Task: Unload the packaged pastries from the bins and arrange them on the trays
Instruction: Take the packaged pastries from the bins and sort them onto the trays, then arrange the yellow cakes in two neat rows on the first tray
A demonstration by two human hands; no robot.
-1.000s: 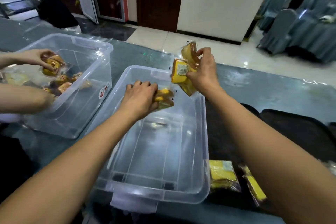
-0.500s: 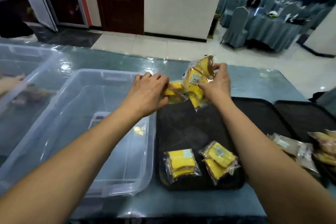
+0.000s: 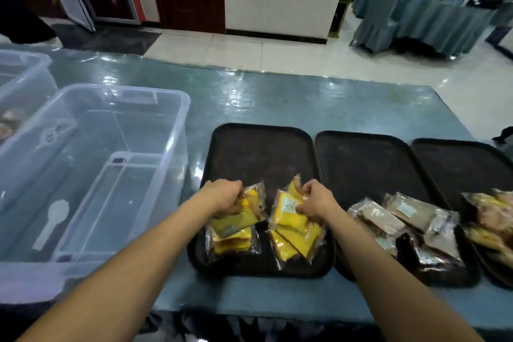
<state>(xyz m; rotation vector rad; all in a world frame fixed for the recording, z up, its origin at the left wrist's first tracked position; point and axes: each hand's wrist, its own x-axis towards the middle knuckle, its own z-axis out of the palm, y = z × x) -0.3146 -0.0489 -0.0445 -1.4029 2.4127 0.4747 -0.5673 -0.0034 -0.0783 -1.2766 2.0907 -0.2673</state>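
Observation:
Over the near half of the left black tray [image 3: 261,153], my left hand [image 3: 224,197] grips a clear packet of yellow pastry [image 3: 236,222] that lies on another yellow packet [image 3: 236,243]. My right hand [image 3: 316,203] grips yellow packets [image 3: 288,211] above more yellow packets [image 3: 294,241] on the same tray. The clear plastic bin [image 3: 91,169] at the left holds no pastries.
The middle black tray [image 3: 369,164] carries brown packets [image 3: 388,216] near its front. A third tray [image 3: 466,164] at the right holds more packets [image 3: 491,216]. A second bin [image 3: 19,80] sits at the far left. Covered chairs and tables stand beyond the table.
Both hands carried the yellow packets from above the bin and the tray's far end down to the tray's near half, onto the packets lying there. The view swung right.

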